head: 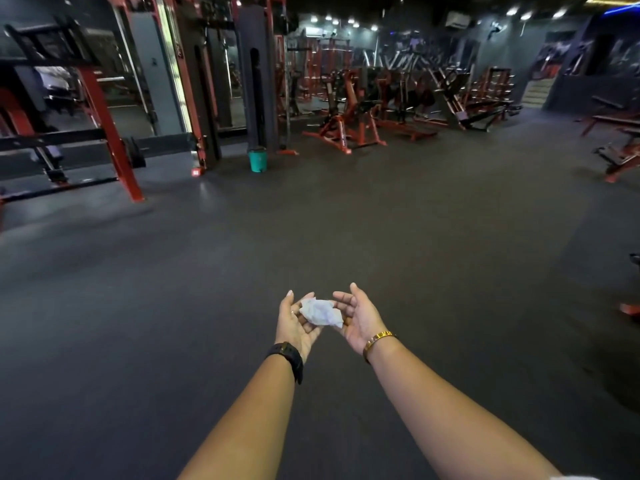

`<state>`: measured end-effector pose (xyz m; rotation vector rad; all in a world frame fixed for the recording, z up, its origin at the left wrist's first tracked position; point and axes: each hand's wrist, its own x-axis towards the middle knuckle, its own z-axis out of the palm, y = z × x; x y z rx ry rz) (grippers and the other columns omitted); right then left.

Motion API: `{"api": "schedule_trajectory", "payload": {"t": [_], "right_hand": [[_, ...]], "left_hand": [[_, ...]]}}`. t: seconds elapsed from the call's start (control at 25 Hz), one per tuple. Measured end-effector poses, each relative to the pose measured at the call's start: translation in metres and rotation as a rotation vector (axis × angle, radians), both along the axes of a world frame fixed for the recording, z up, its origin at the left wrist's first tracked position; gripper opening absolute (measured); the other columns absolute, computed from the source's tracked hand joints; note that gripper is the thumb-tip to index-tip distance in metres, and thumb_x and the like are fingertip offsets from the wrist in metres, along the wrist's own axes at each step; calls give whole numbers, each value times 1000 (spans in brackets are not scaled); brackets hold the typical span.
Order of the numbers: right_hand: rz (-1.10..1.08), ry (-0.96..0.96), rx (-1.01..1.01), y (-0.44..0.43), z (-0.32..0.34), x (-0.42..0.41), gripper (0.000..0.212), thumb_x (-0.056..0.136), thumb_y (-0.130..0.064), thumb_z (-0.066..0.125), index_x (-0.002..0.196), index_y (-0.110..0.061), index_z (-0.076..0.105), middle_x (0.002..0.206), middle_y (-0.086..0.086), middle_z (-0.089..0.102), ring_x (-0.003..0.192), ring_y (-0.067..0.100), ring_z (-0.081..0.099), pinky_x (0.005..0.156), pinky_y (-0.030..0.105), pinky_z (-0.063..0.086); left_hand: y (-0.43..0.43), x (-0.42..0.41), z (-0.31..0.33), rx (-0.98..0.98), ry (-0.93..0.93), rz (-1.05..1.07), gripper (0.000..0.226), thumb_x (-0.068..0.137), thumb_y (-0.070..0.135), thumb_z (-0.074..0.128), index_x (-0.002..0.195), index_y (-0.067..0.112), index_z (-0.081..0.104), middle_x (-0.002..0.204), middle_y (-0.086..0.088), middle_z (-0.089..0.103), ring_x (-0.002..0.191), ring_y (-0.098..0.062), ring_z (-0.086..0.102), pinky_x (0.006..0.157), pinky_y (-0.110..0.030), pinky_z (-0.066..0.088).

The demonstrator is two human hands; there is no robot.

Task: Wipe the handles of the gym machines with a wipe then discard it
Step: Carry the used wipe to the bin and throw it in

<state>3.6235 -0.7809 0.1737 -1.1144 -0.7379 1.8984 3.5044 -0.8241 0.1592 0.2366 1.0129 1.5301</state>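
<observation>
Low in the middle of the view, both arms are stretched forward with the palms turned up. The left hand (296, 325) is spread loose, thumb lifted and fingers nearly straight, and the wipe (320, 311) lies across those fingers, a crumpled white wad. The right hand (360, 317) sits just beside it, thumb up, fingers loosely curled in toward the wad. Its fingertips (341, 301) touch the wipe's right edge, but whether they pinch it cannot be told from this angle. So the wipe sits between the two hands, resting on the left one, out in the air above the floor.

On the left wrist there's a black watch (289, 358); on the right wrist, a gold bracelet (377, 341).

Moving out, a dark rubber floor (346, 220) runs wide beneath and ahead of the arms. Well beyond the hands, a green bucket (258, 160) stands on the floor at the foot of a dark upright column (258, 81). Off to the left, a red-framed rack (110, 133) with black crossbars stands in front of mirrored panels. Across the far side, rows of red and black gym machines (346, 126) stand under ceiling spotlights. At the right edge, a red-legged bench (620, 161), and further back a short flight of steps (536, 91).
</observation>
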Motion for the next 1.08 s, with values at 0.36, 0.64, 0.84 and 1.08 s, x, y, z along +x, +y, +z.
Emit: {"api": "schedule_trajectory", "payload": {"t": [0.36, 0.64, 0.84, 1.08], "right_hand": [[70, -15, -4, 222, -7, -103, 43, 92, -47, 50, 103, -8, 65, 91, 9, 69, 80, 22, 69, 62, 31, 55], [65, -26, -10, 439, 0, -240, 42, 93, -46, 49, 99, -8, 65, 88, 9, 68, 75, 20, 67, 62, 29, 54], [91, -30, 6, 584, 6, -311, 43, 94, -46, 49, 104, -7, 65, 95, 10, 68, 81, 22, 67, 63, 29, 54], [108, -17, 12, 789, 1, -383, 40, 94, -44, 49, 100, -7, 64, 95, 10, 68, 80, 23, 66, 64, 29, 53]], "left_hand": [[216, -102, -15, -9, -4, 82, 55, 91, 56, 42, 113, 12, 67, 112, -16, 68, 109, -30, 62, 94, -38, 48], [434, -238, -5, -28, 23, 56, 53, 91, 58, 41, 106, 15, 68, 109, -13, 69, 103, -27, 64, 88, -37, 50], [577, -306, 4, -19, 8, 69, 54, 92, 56, 43, 111, 11, 66, 109, -15, 68, 98, -27, 66, 72, -34, 54], [777, -376, 0, -8, 24, 106, 54, 93, 55, 43, 110, 10, 66, 112, -17, 67, 103, -30, 65, 75, -35, 55]]}}
